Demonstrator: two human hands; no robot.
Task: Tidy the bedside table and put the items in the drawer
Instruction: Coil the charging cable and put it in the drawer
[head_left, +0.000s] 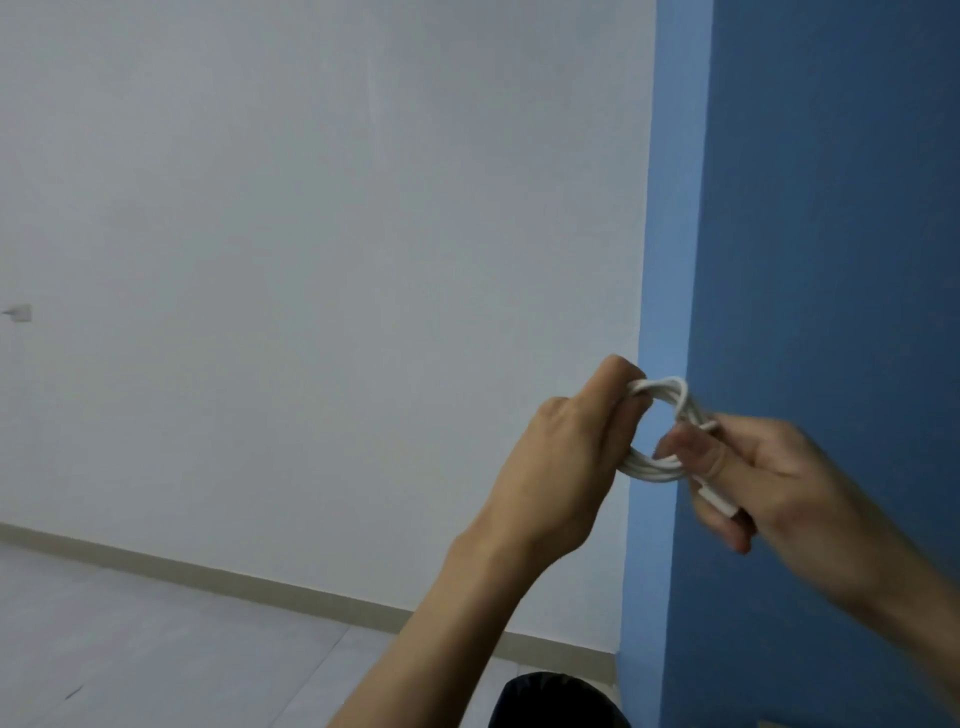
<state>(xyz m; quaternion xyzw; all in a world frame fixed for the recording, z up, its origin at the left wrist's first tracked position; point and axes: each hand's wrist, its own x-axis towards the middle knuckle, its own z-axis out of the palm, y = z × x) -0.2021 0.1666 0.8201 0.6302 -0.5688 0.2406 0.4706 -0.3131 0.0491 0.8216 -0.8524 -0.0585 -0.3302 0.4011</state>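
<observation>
Head view: both hands' fingers clamp a white cable wound into a small round coil

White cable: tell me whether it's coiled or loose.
Coiled. The white cable forms a round loop of several turns, gripped by the left hand and right hand.

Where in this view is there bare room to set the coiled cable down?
Only the grey floor, bordered by the skirting and white wall, lies bare. Near the blue wall it is crowded: both hands grip the cable above a dark object.
</observation>
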